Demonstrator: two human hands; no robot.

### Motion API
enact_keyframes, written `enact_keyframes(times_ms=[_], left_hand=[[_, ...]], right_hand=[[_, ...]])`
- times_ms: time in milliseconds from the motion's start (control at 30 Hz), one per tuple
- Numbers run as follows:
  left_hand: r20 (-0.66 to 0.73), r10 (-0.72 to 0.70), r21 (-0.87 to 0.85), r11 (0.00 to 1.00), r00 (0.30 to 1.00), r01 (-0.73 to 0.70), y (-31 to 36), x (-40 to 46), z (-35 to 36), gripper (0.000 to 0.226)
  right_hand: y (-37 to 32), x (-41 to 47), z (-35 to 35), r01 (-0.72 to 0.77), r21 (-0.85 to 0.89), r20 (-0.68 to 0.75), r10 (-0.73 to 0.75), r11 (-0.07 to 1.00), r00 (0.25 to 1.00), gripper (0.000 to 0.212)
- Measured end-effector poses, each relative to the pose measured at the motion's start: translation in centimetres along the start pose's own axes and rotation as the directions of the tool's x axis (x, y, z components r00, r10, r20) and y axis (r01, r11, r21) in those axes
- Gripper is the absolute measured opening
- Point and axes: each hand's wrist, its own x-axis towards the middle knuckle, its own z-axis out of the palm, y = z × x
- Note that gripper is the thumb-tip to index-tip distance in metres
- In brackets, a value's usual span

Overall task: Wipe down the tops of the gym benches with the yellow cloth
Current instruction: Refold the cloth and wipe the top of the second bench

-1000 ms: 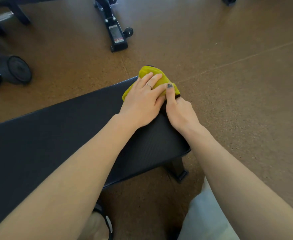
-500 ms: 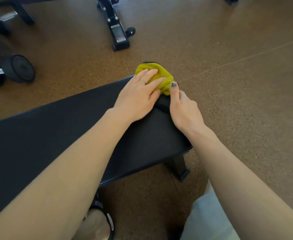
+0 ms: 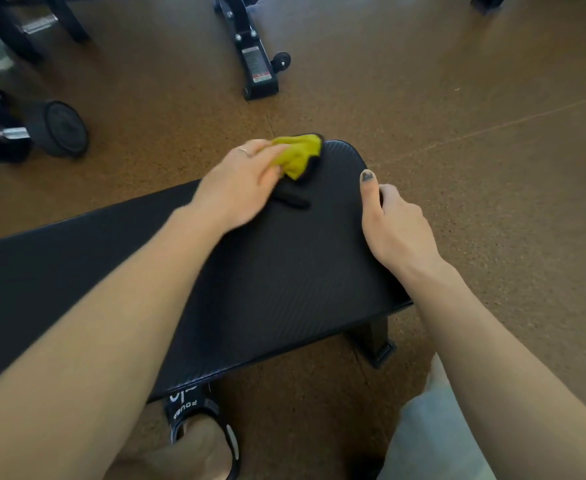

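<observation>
A black padded gym bench (image 3: 284,271) runs from the left edge to a rounded end at centre right. The yellow cloth (image 3: 298,154) is bunched at the bench's far edge, near the rounded end. My left hand (image 3: 239,185), blurred and wearing a ring, holds the cloth and presses it on the pad. My right hand (image 3: 395,226) grips the bench's right end, thumb on top and fingers curled over the edge.
A black dumbbell (image 3: 31,133) lies on the brown floor at the left. The wheeled foot of another machine's frame (image 3: 255,64) stands beyond the bench. The bench leg (image 3: 371,341) and my sandalled foot (image 3: 201,431) are below the near edge.
My left hand has slid the cloth to the left along the bench's far edge, away from my right hand. The right hand stays on the bench end, and the view has shifted so the bench sits lower.
</observation>
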Motion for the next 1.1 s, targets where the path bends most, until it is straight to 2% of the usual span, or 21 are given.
enact_keyframes(times_ms=[67, 100, 300, 433, 600, 767, 900, 1000, 1100], left_hand=[[0.027, -0.200, -0.022, 0.979, 0.979, 0.201, -1.9, -0.5, -1.0, 0.035], [0.000, -0.244, -0.012, 0.970, 0.970, 0.244, -2.3, -1.4, -1.3, 0.033], [-0.228, -0.244, 0.057, 0.963, 0.943, 0.263, -0.8, -4.9, 0.3, 0.037], [-0.248, -0.239, 0.001, 0.969, 0.939, 0.247, -0.3, -5.3, 1.4, 0.046], [-0.170, -0.077, -0.022, 0.997, 0.982, 0.075, 3.3, 1.2, 2.0, 0.040], [-0.187, 0.070, 0.011, 0.998, 0.980, -0.070, 5.8, 3.8, 3.9, 0.043], [-0.194, 0.163, 0.023, 0.987, 0.967, -0.162, 5.7, 4.4, 3.9, 0.042], [-0.146, 0.333, 0.057, 0.943, 0.932, -0.328, 8.1, 5.7, 4.9, 0.032], [-0.075, 0.468, 0.057, 0.884, 0.880, -0.465, 10.8, 5.5, 6.3, 0.031]], right_hand=[[-0.1, 0.0, -0.1, 0.001, -0.019, -0.004, -0.001, 1.000, 1.000, 0.072], [-0.2, 0.0, -0.1, 0.003, -0.028, -0.009, -0.004, 1.000, 1.000, 0.072], [-0.1, 0.3, -0.1, 0.012, -0.032, 0.002, -0.012, 0.999, 1.000, 0.075], [-0.2, 0.3, -0.1, 0.023, -0.036, -0.001, -0.023, 0.999, 1.000, 0.075], [-0.3, 0.6, -0.2, 0.036, -0.025, -0.004, -0.036, 0.999, 0.999, 0.071], [-0.1, 0.9, -0.4, 0.019, 0.056, 0.017, -0.020, 0.998, 1.000, 0.075], [-0.5, 0.8, -0.9, -0.015, 0.121, 0.084, 0.004, 0.993, 0.996, 0.077], [-0.5, 0.7, -1.2, -0.064, 0.185, 0.131, 0.040, 0.981, 0.991, 0.080], [0.2, 0.3, -1.7, -0.129, 0.324, 0.099, 0.103, 0.937, 0.990, 0.080]])
